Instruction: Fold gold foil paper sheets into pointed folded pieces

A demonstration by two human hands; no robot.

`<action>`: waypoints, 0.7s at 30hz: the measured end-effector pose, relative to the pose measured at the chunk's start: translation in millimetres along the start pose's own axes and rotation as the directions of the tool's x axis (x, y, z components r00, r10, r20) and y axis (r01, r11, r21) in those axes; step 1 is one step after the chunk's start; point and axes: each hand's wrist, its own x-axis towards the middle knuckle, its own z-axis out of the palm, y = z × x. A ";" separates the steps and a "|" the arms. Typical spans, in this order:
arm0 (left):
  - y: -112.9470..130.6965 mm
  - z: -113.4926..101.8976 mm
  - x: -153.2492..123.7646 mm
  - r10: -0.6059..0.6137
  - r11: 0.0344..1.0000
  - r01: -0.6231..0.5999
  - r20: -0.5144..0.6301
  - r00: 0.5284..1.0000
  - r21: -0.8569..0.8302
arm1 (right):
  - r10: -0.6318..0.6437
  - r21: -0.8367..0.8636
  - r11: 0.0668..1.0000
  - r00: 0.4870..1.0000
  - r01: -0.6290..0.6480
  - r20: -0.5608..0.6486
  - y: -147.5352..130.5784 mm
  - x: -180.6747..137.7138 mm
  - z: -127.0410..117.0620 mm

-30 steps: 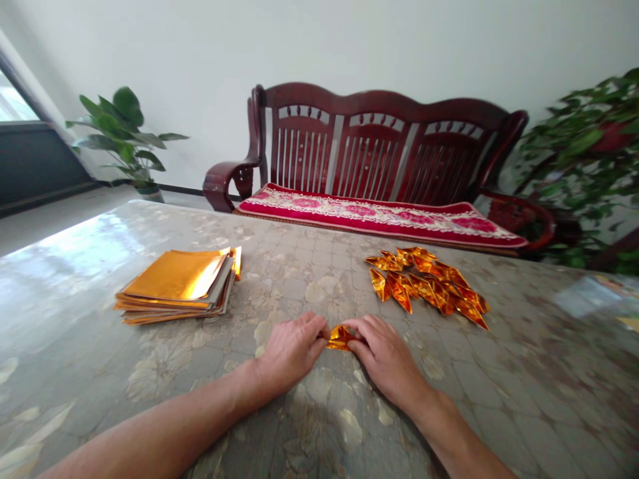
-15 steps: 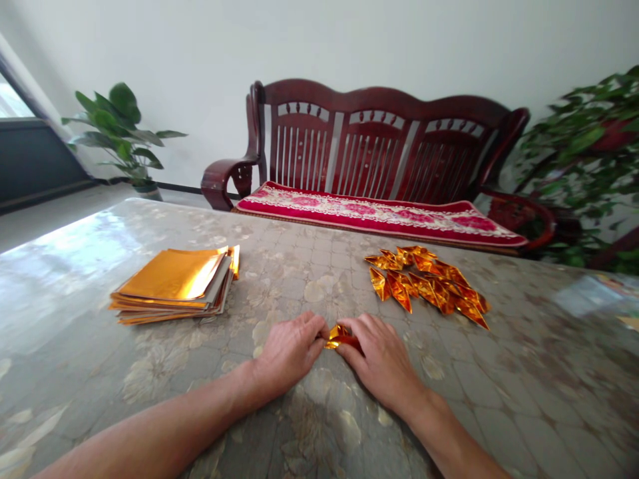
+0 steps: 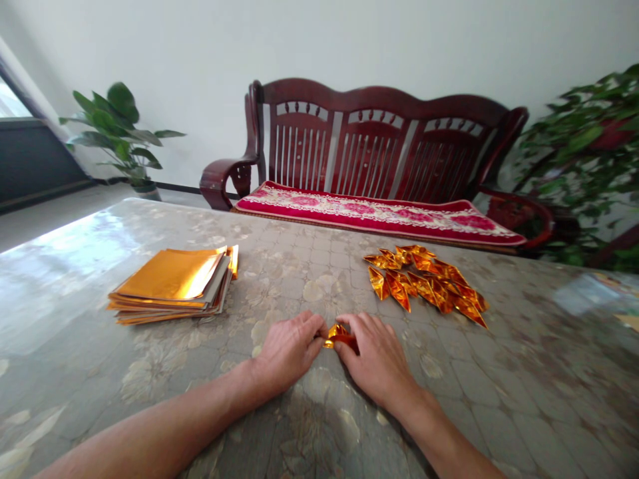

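Between my two hands, close above the table, is a small folded piece of gold foil paper (image 3: pixel 337 334). My left hand (image 3: pixel 292 342) pinches its left end between thumb and fingers. Around the right end my right hand (image 3: pixel 373 352) is closed, thumb in front and fingers behind. Both hands cover much of the fold. Off to the left lies a stack of gold foil paper sheets (image 3: pixel 167 276), some showing grey undersides. Several folded gold foil paper pieces (image 3: pixel 424 279) with pointed ends lie in a pile beyond my right hand.
The table (image 3: pixel 279 279) has a patterned, glossy cover. A clear plastic bag (image 3: pixel 579 294) lies at its right side. Behind stands a dark red wooden bench (image 3: pixel 369 146) with a red floral cushion (image 3: pixel 369 209). Leafy plants (image 3: pixel 117 123) flank the bench.
My right thumb has shifted slightly left along the front of the folded foil paper. The left hand keeps its pinch almost unmoved.
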 end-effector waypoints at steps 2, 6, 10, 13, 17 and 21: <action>0.2 0.1 -0.2 -0.005 1.000 0.005 0.003 1.000 -0.001 | 0.009 0.000 1.000 1.000 -0.009 0.002 -0.9 0.3 -0.2; 0.9 0.0 0.0 -0.011 1.000 0.011 0.009 1.000 -0.009 | 0.011 0.005 1.000 1.000 -0.011 -0.005 -1.9 0.9 -0.1; 1.7 0.8 0.7 -0.020 1.000 0.020 -0.004 1.000 0.000 | 0.005 0.007 1.000 1.000 -0.005 -0.007 -1.1 1.1 1.2; 1.6 2.4 1.2 -0.040 0.999 0.040 -0.012 0.999 0.015 | 0.003 0.007 1.000 1.000 -0.003 -0.004 -0.1 1.0 2.2; 1.6 2.9 1.2 -0.040 0.998 0.041 -0.021 0.999 0.041 | 0.005 0.016 1.000 1.000 -0.005 0.000 0.6 1.2 2.4; 1.9 1.9 1.4 -0.015 0.998 0.016 -0.026 1.000 0.057 | 0.010 0.031 0.999 1.000 -0.010 0.010 1.2 1.2 1.5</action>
